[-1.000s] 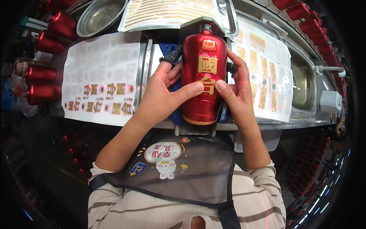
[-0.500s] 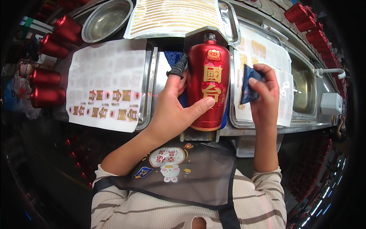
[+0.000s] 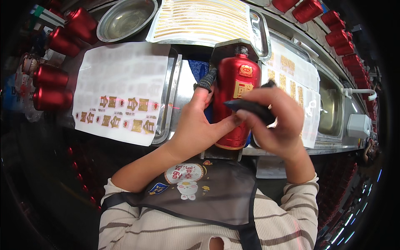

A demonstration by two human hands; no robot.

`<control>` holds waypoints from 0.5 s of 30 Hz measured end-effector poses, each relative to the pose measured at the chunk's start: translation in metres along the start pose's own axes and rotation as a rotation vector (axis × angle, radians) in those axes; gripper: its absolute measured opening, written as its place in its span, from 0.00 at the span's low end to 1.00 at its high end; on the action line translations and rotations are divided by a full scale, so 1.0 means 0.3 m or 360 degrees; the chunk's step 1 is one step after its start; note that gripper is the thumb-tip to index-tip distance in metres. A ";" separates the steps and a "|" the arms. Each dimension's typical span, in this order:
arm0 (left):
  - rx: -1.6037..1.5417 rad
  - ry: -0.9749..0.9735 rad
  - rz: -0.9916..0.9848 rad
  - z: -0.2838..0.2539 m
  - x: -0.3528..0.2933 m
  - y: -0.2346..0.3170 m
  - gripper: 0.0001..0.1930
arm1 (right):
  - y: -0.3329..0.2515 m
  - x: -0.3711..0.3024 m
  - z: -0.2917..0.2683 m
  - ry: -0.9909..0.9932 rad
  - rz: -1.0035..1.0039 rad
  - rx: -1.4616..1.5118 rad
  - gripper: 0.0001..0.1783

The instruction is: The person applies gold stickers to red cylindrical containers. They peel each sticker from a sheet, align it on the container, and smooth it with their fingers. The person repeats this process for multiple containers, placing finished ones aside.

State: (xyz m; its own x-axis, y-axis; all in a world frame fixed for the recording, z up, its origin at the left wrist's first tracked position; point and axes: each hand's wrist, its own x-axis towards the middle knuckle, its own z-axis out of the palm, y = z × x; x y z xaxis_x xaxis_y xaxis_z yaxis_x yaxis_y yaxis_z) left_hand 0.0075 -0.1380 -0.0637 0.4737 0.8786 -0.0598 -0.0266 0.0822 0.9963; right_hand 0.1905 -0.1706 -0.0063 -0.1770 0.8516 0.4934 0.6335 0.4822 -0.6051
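Your red bottle lies just right of centre in the frame, neck toward the top. If your dark blue pad dips edge-first or presses unevenly, it could scuff the paint or lift the gold character; a slack left thumb might let the bottle turn. Your left hand is half-curled against its side, thumb across the front; your blurred right hand pinches the pad, whose contact you can't confirm. The bottle looks glossy, with a gold-rimmed base.
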 end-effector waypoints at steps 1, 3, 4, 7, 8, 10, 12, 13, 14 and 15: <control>0.0010 0.0009 -0.0015 -0.006 -0.003 0.002 0.34 | 0.001 -0.013 0.024 0.0075 -0.0045 -0.0087 0.17; 0.0036 -0.0053 -0.0061 -0.011 -0.007 -0.005 0.36 | 0.069 0.002 0.045 0.0525 0.0253 -0.0069 0.14; 0.0159 -0.0068 0.0024 -0.015 -0.014 -0.011 0.39 | 0.111 0.015 0.034 0.0722 0.0387 -0.0115 0.13; 0.0855 -0.0146 0.0445 -0.040 -0.002 0.003 0.40 | 0.079 -0.039 0.035 0.0639 0.0318 0.0169 0.12; 0.1289 -0.0158 0.0682 -0.050 0.004 0.020 0.37 | 0.064 -0.056 0.043 0.0520 0.0200 0.0202 0.13; 0.1389 -0.0153 0.0798 -0.056 0.020 0.023 0.29 | 0.149 -0.064 0.050 0.0811 0.0524 0.0095 0.13; 0.1502 -0.0163 0.0875 -0.075 0.058 0.039 0.25 | 0.186 -0.063 0.001 0.0916 0.0839 0.0320 0.12; 0.1569 -0.0147 0.0909 -0.090 0.080 0.051 0.23 | 0.178 -0.073 -0.001 0.0932 0.0758 0.0335 0.12; 0.1531 -0.0109 0.0908 -0.091 0.106 0.040 0.22 | 0.159 -0.088 0.011 0.0871 0.0758 0.0304 0.13; 0.1504 -0.0136 0.0944 -0.100 0.124 0.033 0.22 | 0.138 -0.091 0.032 0.0856 0.0742 0.0402 0.12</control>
State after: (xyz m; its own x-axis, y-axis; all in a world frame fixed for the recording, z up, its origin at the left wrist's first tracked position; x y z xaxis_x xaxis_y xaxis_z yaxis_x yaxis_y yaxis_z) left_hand -0.0014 -0.0903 -0.0580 0.6678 0.6220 0.4089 0.3939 -0.7614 0.5149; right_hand 0.2144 -0.1718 -0.0509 0.5004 0.7923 0.3491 0.3496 0.1840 -0.9187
